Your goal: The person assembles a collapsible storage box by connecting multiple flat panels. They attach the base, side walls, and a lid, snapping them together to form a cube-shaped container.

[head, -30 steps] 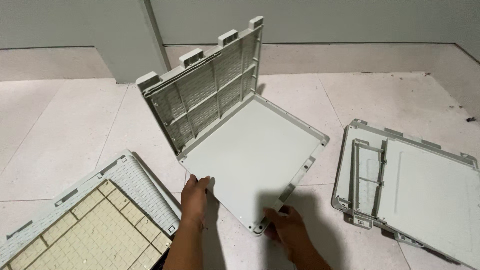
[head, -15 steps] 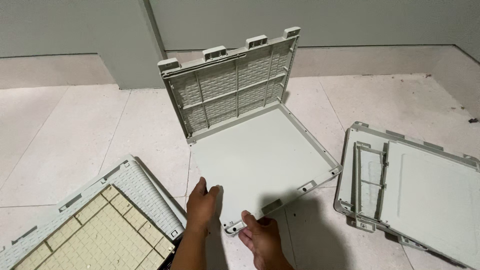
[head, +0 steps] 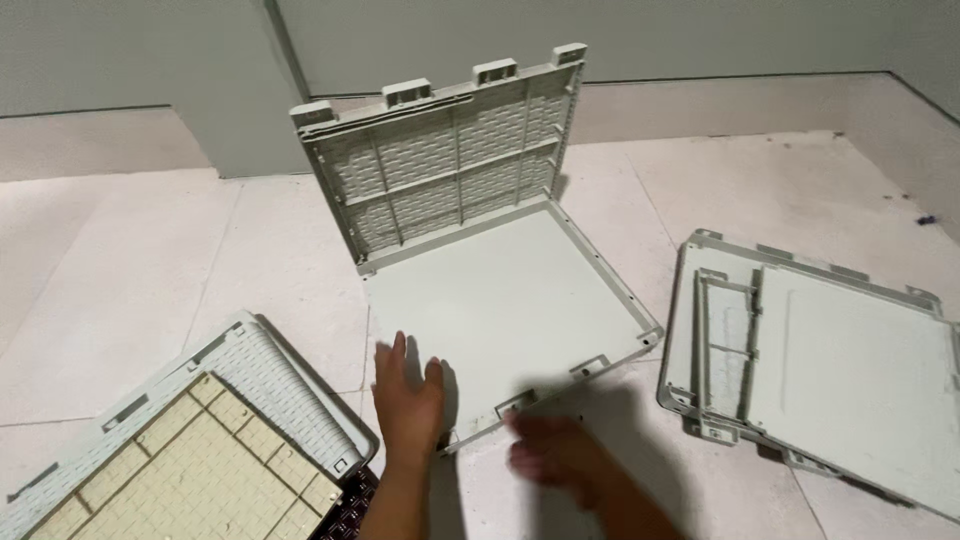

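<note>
The left hand (head: 408,400) lies flat, fingers spread apart, on the near left corner of a pale grey plastic base panel (head: 500,300) that rests on the tiled floor (head: 150,270). It grips nothing — just presses the surface. The right hand (head: 555,455) is blurred, just off the panel's near edge by a small slot tab; can't tell if its fingers are open or closed, or whether it touches the edge.

At the panel's far edge a ribbed side wall (head: 450,170) w/ woven-pattern texture stands nearly upright, tilted slightly back, four tabs along its top. It meets the base along that far edge.

To the right, well apart from the hands, a second flat grey panel set (head: 850,370) lies on the floor, one piece stacked on another. At lower left, near the left forearm, a third piece (head: 190,450) lies w/ a beige grid face up — its woven grey rim curves toward the hand.
</note>
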